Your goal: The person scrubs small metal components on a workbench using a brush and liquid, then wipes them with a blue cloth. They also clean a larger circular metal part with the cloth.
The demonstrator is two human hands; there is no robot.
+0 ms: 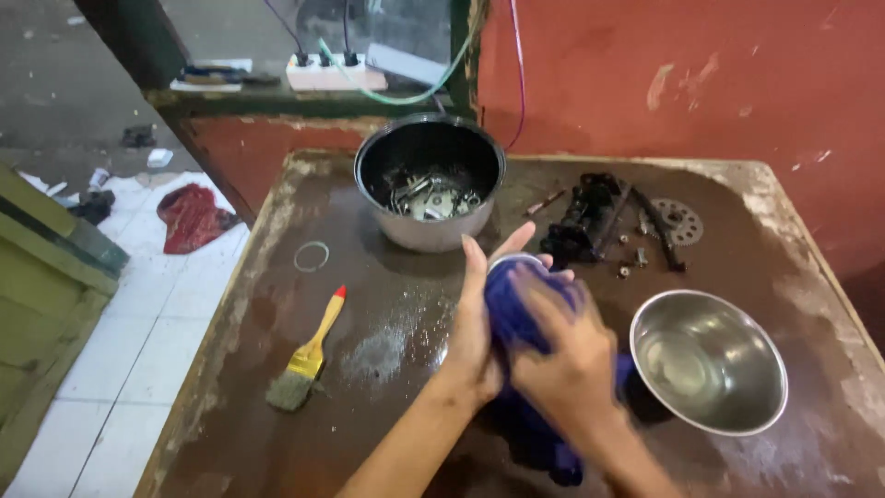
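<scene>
A worn brown surface (304, 369) carries everything, set against a red wall (664, 65). At its far edge stands a dark pot (430, 181) with metal parts lying inside; to the near right sits an empty steel bowl (708, 361). In the middle, both hands work a blue cloth (516, 318): the left hand (472, 318) cups a round pale-rimmed object, mostly hidden, while the right hand (567, 355) presses the cloth over it. Behind lie a black chain assembly (590, 221) and sprocket (680, 221). Left lie a yellow-handled brush (309, 355) and a thin ring (312, 255).
</scene>
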